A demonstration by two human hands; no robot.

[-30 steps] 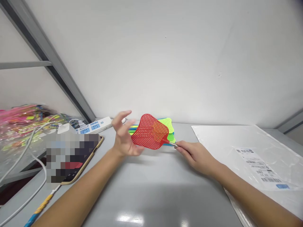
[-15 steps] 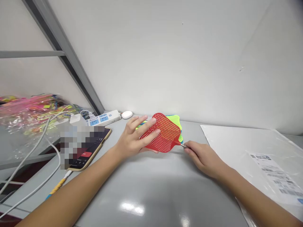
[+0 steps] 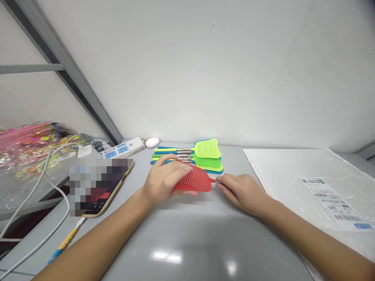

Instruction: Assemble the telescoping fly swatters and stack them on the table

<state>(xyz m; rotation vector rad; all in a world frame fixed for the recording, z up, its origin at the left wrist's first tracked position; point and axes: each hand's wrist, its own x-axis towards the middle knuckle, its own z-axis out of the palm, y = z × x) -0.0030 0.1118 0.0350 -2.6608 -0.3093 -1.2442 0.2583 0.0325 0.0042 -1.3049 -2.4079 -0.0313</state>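
Between my hands is a red fly swatter [image 3: 195,180] with a perforated paddle, held a little above the grey table. My left hand [image 3: 165,177] is closed around the paddle's left end, fingers over the top and the thumb side beneath. My right hand [image 3: 241,192] grips the swatter at its thin metal shaft; the handle is hidden inside the fist. Just behind lies a group of several yellow, green and blue fly swatters [image 3: 207,149], heads to the right and handles to the left, partly overlapping.
At the left are a phone [image 3: 117,191], a white power strip [image 3: 129,147], white cables [image 3: 63,195] and a plastic bag of colourful items [image 3: 32,152]. A white mailing bag [image 3: 281,171] with a printed label lies at the right. A white wall rises behind the table.
The red swatter's paddle has tilted flatter and dropped lower, uncovering the swatters behind it. My left fingers have closed more over the paddle. The view has shifted slightly.
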